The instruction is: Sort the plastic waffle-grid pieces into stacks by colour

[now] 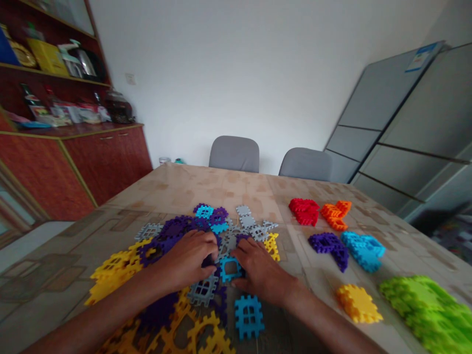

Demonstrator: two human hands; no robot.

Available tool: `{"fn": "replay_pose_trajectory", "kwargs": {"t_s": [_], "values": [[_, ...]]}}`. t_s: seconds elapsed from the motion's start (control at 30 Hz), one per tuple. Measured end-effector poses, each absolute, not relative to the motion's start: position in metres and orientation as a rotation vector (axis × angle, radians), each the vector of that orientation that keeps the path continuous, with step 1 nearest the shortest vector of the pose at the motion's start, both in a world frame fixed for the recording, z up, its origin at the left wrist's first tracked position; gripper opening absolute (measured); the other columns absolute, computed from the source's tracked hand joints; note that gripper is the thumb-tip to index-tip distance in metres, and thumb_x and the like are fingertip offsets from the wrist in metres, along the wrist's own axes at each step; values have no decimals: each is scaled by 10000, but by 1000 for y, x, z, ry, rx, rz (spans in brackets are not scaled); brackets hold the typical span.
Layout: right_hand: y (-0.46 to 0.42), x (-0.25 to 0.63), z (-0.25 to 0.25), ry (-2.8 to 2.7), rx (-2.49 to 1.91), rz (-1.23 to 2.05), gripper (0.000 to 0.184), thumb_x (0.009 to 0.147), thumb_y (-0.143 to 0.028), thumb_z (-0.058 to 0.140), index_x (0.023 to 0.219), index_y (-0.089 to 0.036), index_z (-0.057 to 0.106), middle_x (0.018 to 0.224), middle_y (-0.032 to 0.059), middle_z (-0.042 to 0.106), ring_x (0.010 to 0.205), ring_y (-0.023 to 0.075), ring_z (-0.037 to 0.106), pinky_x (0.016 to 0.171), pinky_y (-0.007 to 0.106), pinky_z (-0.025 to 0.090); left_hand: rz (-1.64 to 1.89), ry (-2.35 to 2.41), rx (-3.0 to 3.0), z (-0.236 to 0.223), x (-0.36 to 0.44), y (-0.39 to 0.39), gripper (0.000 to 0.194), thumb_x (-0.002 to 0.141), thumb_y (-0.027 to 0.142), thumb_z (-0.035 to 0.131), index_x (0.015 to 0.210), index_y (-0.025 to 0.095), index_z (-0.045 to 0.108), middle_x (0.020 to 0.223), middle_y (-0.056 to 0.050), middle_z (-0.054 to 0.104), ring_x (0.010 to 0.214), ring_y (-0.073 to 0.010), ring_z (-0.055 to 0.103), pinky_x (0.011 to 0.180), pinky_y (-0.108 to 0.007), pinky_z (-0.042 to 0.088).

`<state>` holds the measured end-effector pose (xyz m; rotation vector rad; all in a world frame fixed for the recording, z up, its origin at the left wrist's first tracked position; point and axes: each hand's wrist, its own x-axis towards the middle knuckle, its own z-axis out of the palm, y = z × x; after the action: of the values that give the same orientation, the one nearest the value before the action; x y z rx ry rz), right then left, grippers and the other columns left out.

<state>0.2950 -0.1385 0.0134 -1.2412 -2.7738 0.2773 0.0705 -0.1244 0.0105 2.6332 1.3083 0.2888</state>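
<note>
Both hands are in a pile of flat plastic interlocking building pieces with notched edges. My left hand [196,253] has its fingers curled and its thumb below them, around a dark purple piece [209,260] mostly hidden by the fingers. My right hand [254,263] is bent over the pile's right side, its fingertips and thumb at the edge of a light blue square frame [230,269]; what lies under the palm is hidden. A grey window piece [203,290] is just below my left thumb. A blue window piece [249,316] lies flat below my right hand.
Yellow pieces [116,270] lie left of the pile, grey ones [244,212] behind. Sorted stacks stand at the right: red [304,211], orange [335,215], purple [329,248], light blue [363,250], yellow [358,302], green [429,307]. Two grey chairs [234,153] stand beyond the table [184,189].
</note>
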Motion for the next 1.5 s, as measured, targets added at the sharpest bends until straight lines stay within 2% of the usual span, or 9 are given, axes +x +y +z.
{"fn": "replay_pose_trajectory", "kwargs": {"t_s": [0.33, 0.47, 0.53, 0.73, 0.87, 1.0, 1.17, 1.3, 1.5], "values": [[-131, 302, 23, -2769, -1216, 258, 451, 732, -356, 762, 1091, -135, 601, 1087, 110, 646, 1034, 274, 560, 915, 397, 430, 298, 1223, 2639, 7, 67, -122, 223, 834, 222, 720, 1054, 219, 681, 1118, -65, 673, 1070, -278, 612, 959, -383, 432], [-146, 326, 38, -2621, -1466, 74, 499, 848, -312, 641, 1291, -109, 532, 1177, 159, 655, 1100, 302, 571, 952, 430, 425, 317, 1198, 2633, 5, 65, -120, 221, 845, 220, 714, 1063, 220, 679, 1131, -60, 663, 1079, -277, 609, 967, -378, 425], [-160, 342, 38, -2556, -1628, -10, 459, 897, -321, 592, 1307, -121, 538, 1168, 171, 667, 1086, 315, 593, 933, 450, 441, 322, 1186, 2626, 3, 65, -118, 216, 842, 214, 719, 1054, 218, 680, 1114, -56, 660, 1068, -273, 611, 954, -368, 430], [-203, 369, 12, -2432, -1990, -86, 456, 903, -400, 600, 1298, -173, 572, 1101, 181, 703, 1007, 347, 649, 855, 485, 505, 346, 1164, 2607, 1, 65, -117, 211, 842, 198, 703, 1051, 218, 679, 1103, -58, 655, 1058, -269, 604, 953, -365, 430], [-212, 367, 8, -2387, -2135, 45, 520, 884, -465, 617, 1317, -180, 578, 1117, 212, 703, 1017, 386, 653, 862, 539, 504, 381, 1154, 2592, -2, 63, -116, 215, 840, 212, 684, 1054, 236, 687, 1121, -57, 663, 1073, -265, 609, 965, -360, 431], [-207, 378, 16, -2455, -1981, 245, 615, 826, -393, 688, 1386, -185, 538, 1260, 207, 637, 1139, 389, 595, 961, 576, 456, 445, 1170, 2558, -4, 56, -110, 224, 862, 243, 621, 1074, 252, 694, 1131, -49, 702, 1088, -252, 628, 981, -348, 443], [-201, 402, 14, -2580, -1615, 602, 782, 736, -212, 725, 1468, -194, 450, 1515, 152, 440, 1396, 338, 369, 1140, 529, 318, 566, 1276, 2486, 3, 38, -88, 300, 927, 360, 511, 1138, 238, 686, 1179, -61, 727, 1119, -260, 644, 1002, -360, 465], [-195, 408, 5, -2576, -1398, 660, 690, 764, -141, 663, 1427, -215, 488, 1446, 118, 522, 1349, 281, 433, 1134, 484, 344, 607, 1353, 2430, 5, 28, -68, 401, 941, 423, 451, 1190, 191, 662, 1229, -72, 719, 1118, -254, 669, 980, -338, 501], [-188, 406, 3, -2538, -1345, 639, 570, 816, -198, 680, 1368, -243, 545, 1381, 121, 575, 1295, 297, 484, 1107, 514, 366, 596, 1363, 2494, -7, 39, -51, 328, 856, 270, 555, 1153, 206, 678, 1200, -74, 728, 1146, -250, 644, 1017, -369, 472]]}}
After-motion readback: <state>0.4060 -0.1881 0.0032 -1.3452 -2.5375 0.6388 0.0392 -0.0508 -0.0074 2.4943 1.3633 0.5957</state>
